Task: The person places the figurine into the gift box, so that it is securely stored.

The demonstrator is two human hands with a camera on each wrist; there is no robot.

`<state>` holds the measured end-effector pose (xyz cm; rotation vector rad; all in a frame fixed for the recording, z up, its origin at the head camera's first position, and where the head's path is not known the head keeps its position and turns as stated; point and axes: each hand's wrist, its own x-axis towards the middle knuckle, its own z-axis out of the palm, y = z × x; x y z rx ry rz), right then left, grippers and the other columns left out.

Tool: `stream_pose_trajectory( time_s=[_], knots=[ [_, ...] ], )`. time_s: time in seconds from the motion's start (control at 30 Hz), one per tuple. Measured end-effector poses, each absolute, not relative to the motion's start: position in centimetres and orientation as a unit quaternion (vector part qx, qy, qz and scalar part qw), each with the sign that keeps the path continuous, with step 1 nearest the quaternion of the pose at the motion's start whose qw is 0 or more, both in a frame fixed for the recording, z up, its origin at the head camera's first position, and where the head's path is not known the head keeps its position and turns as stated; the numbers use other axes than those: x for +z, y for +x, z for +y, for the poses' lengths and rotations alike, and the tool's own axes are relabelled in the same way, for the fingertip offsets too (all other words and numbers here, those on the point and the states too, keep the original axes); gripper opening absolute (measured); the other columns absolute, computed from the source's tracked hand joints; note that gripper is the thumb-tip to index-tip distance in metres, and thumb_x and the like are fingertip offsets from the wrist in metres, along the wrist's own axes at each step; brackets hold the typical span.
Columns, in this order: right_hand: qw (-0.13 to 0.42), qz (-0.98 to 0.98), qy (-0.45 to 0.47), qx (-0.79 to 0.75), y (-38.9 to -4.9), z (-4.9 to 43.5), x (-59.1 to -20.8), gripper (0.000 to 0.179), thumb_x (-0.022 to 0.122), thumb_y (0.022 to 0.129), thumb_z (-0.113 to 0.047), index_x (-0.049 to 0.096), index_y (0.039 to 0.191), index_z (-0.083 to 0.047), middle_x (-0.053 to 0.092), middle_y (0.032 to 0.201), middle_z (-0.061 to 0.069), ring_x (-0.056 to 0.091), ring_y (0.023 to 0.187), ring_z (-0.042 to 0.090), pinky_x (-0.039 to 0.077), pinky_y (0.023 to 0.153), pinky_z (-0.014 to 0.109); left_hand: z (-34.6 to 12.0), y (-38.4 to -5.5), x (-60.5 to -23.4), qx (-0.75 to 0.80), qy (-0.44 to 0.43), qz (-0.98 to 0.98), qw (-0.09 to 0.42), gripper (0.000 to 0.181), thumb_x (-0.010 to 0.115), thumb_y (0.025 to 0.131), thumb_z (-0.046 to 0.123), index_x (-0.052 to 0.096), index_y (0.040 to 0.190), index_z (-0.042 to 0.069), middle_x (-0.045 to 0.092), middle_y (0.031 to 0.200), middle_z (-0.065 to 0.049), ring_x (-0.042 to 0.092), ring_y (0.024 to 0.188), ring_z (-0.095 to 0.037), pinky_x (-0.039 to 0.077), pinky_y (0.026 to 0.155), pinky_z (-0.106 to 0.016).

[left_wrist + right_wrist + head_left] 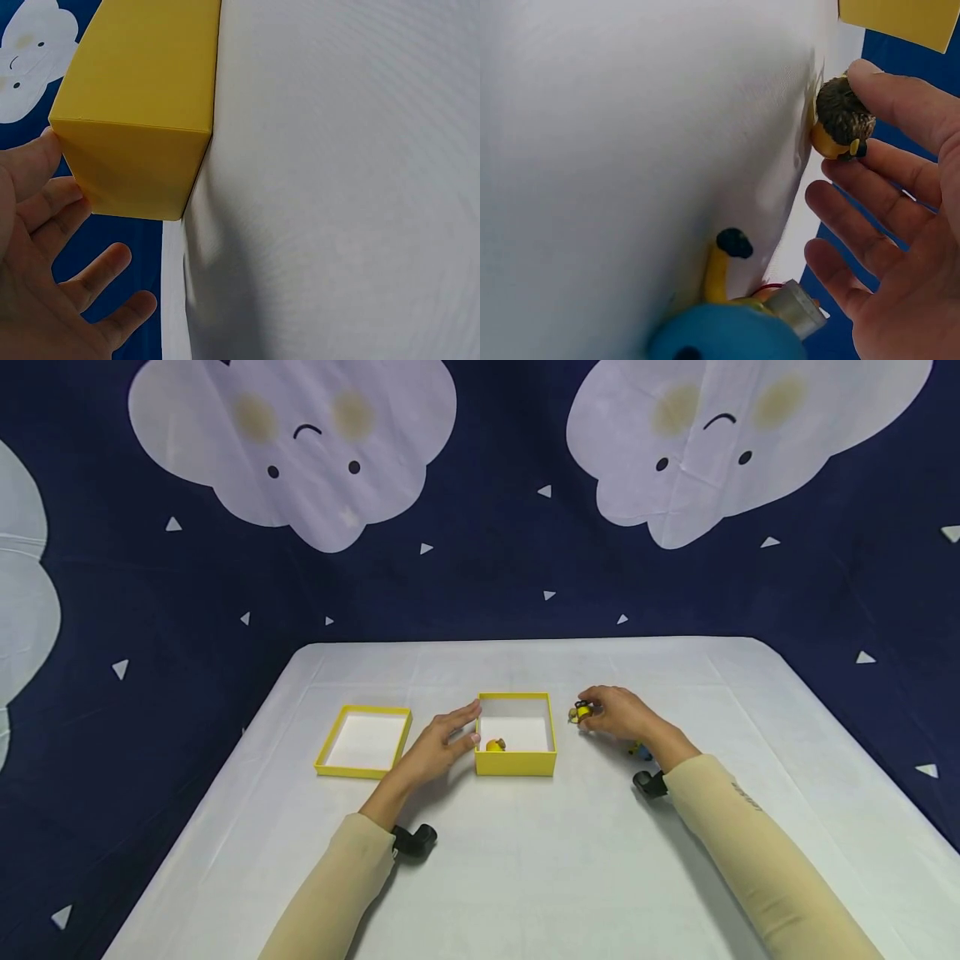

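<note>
My left hand (435,747) rests its fingertips against the left side of a yellow box (515,765), its fingers spread and fairly straight. Inside the white interior, near the front wall, lies a small yellow toy figure (495,745). To the right of the box, my right hand (618,713) pinches a second toy figure (580,712), yellow and black, between thumb and fingers. Its dark, rough-textured part (843,112) shows beneath the thumb in the right wrist view. A blue-and-yellow toy figure (727,330) lies on the table under the right wrist, partly hidden from the head camera.
A shallow yellow-edged lid (363,771) lies with its white inside up, left of the box. White cloth covers the table (540,860). Behind it hangs a dark blue curtain (495,585) with clouds and small triangles.
</note>
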<state>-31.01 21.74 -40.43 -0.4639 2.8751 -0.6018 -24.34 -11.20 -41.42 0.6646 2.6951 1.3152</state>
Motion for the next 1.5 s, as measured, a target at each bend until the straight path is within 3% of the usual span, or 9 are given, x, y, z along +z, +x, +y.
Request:
stream_pose_trajectory(
  time_s=[1.0, 1.5],
  knots=[
    [0.082, 0.963, -0.133, -0.220, -30.5, 22.1, -40.0, 0.055, 0.068, 0.086, -0.029, 0.052, 0.133, -0.006, 0.058, 0.129, 0.019, 0.050, 0.121, 0.038, 0.040, 0.101, 0.055, -11.2, -24.2, -41.2, 0.431, 0.215, 0.876, 0.039, 0.052, 0.054, 0.096, 0.025, 0.040, 0.144, 0.011, 0.031, 0.155, 0.006, 0.030, 0.140, -0.027, 0.031, 0.114, -0.047],
    [0.049, 0.956, -0.132, -0.257, -29.4, 21.7, -38.1, 0.060, 0.067, 0.085, -0.042, 0.051, 0.135, -0.012, 0.059, 0.128, 0.016, 0.050, 0.120, 0.037, 0.043, 0.097, 0.054, -11.3, -24.3, -41.4, 0.427, 0.220, 0.876, 0.035, 0.051, 0.054, 0.096, 0.024, 0.040, 0.143, 0.010, 0.032, 0.154, 0.004, 0.031, 0.140, -0.028, 0.032, 0.113, -0.048]
  ],
)
